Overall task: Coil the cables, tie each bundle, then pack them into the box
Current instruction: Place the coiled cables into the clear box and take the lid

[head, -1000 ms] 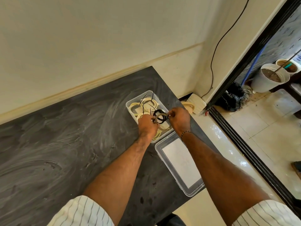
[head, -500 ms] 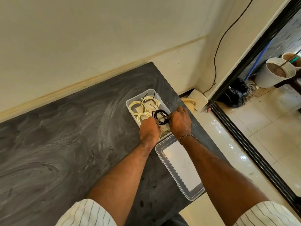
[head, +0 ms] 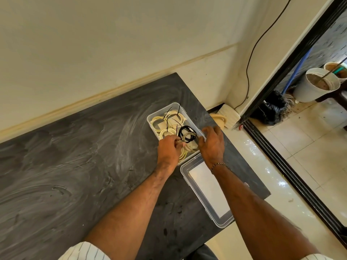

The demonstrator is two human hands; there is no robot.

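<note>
While left hand pinches grey coil | flat over box

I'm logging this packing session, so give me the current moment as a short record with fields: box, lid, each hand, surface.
box: clear plastic box, open, holding cream cable coils tied with black ties
lid: clear lid flat on table beside box
left hand: left hand pinches grey cable bundle over box
right hand: right hand at box's right rim, grip unclear
surface: dark table

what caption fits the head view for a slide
Both hands lower a coiled cable into the clear box.
</note>
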